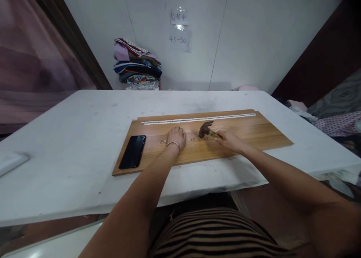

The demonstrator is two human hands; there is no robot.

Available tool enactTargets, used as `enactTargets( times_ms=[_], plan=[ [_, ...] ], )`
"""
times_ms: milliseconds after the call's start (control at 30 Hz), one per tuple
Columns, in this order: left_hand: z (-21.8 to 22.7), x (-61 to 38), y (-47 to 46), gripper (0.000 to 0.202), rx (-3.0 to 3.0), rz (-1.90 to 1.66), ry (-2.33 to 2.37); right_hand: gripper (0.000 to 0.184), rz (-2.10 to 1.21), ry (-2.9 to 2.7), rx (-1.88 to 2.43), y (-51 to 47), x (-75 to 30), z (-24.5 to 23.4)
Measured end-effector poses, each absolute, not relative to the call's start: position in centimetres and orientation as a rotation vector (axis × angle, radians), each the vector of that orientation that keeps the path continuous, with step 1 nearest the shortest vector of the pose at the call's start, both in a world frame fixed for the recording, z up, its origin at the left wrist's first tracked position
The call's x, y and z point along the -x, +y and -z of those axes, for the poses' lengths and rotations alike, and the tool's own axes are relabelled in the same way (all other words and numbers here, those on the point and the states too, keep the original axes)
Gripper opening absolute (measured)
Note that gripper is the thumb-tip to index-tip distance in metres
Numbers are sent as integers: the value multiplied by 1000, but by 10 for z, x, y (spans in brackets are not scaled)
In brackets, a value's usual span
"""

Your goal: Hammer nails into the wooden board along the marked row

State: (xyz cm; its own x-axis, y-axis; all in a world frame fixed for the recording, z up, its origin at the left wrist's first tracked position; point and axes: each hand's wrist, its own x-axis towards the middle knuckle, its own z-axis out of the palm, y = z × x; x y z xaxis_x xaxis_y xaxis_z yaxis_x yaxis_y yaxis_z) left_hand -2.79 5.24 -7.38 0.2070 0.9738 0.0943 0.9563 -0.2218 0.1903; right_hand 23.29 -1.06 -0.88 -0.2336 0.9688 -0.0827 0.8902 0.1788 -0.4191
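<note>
A long wooden board (254, 132) lies on the white table (70, 138). My right hand (229, 139) is closed round the handle of a small claw hammer (205, 129), whose dark head rests on the board's middle. My left hand (176, 137), with a bangle on its wrist, rests on the board just left of the hammer head, fingers curled down; what they pinch is hidden. A few small nails (163, 141) lie on the board beside my left hand. A pale strip (197, 118) runs along the board's far edge.
A black phone (132, 151) lies face up on the board's left end. A pile of folded cloth (137, 64) stands against the back wall behind the table. A white object (9, 161) sits at the table's left edge. Bedding shows at the right.
</note>
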Motion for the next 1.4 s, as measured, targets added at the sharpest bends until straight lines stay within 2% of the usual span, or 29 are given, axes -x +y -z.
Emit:
enactTargets(
  times_ms=[1400],
  plan=[
    [71, 28, 52, 34, -2364, -273, 1893, 17, -621, -2216, 1831, -9, -231, 12]
  ],
)
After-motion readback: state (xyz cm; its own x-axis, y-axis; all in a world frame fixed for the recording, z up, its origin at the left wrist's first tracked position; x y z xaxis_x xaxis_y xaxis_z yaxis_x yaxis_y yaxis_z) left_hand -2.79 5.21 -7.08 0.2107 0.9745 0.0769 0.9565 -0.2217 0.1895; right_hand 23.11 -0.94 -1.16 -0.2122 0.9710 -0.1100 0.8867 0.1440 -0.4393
